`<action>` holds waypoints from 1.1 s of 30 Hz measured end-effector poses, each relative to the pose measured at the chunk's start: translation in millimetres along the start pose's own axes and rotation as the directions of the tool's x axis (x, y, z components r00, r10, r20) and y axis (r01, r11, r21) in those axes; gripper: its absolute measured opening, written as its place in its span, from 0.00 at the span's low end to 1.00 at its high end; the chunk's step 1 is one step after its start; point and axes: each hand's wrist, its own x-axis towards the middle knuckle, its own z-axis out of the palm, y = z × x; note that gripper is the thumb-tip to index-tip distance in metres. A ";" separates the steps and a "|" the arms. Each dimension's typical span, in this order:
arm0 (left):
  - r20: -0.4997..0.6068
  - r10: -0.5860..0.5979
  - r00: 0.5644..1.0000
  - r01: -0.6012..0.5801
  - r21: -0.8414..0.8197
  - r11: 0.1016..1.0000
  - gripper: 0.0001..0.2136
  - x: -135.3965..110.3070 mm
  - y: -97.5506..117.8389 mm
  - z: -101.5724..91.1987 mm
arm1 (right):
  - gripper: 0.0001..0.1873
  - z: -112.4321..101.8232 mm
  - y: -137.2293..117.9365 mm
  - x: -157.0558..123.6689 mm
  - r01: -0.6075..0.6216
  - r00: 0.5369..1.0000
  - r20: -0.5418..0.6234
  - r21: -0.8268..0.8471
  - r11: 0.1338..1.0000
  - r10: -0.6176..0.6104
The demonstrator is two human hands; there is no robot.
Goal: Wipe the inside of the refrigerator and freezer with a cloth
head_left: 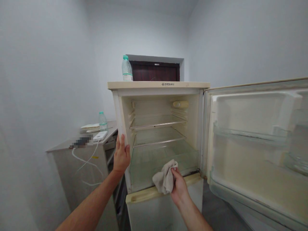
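While my right fingers (174, 172) clench a crumpled cloth (164, 179) at the front edge of the lowest glass shelf (154, 160), my left fingers (122, 143) lie open and flat against the fridge (158, 85) frame. Its door (255, 160) hangs wide to my right. One bottle (126, 68) stands on top, and another (102, 121) stands on the grey worktop (64, 146) at my left beside a white power bank (100, 135). White walls close round.

A water bottle (126, 68) stands on the fridge top (183, 84).
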 end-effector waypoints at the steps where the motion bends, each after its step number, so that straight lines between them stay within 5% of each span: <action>1: -0.001 0.002 1.000 -0.002 0.000 1.000 0.34 -0.1 -0.4 0.1 | 0.25 0.1 -1.2 -5.6 -0.008 1.000 -0.012 0.002 1.000 0.008; 6: -0.016 0.029 0.999 -0.029 0.006 1.000 0.33 -0.4 -2.3 1.3 | 0.21 -1.5 -6.4 -25.9 -0.038 0.999 -0.035 -0.012 0.999 0.038; 16: -0.038 0.083 0.996 -0.084 -0.004 0.996 0.33 0.5 -1.5 0.3 | 0.27 -5.7 -17.0 -50.3 -0.047 0.997 -0.066 -0.084 0.995 0.042; 22: -0.045 0.082 0.996 -0.082 -0.009 0.997 0.33 0.1 -1.9 2.2 | 0.32 2.9 -36.2 -88.5 -0.152 0.988 -0.058 -0.320 0.935 0.140; 24: -0.049 0.093 0.994 -0.094 -0.019 0.995 0.33 0.5 -1.7 2.6 | 0.34 20.9 -52.0 -105.1 -0.143 0.986 0.008 -0.448 0.883 0.164; 27: -0.043 0.096 0.994 -0.097 -0.034 0.995 0.33 1.2 -0.5 2.3 | 0.32 66.9 -80.9 -104.5 0.058 0.986 0.163 -0.571 0.819 0.043; 31: -0.032 0.093 0.995 -0.095 -0.052 0.994 0.34 1.6 1.5 1.2 | 0.24 135.6 -101.0 -38.3 0.416 0.908 0.330 -0.625 0.661 -0.260; 33: -0.032 0.096 0.995 -0.097 -0.054 0.994 0.34 1.5 1.9 1.1 | 0.15 160.5 -93.9 7.2 0.387 0.922 0.277 -0.708 0.590 -0.272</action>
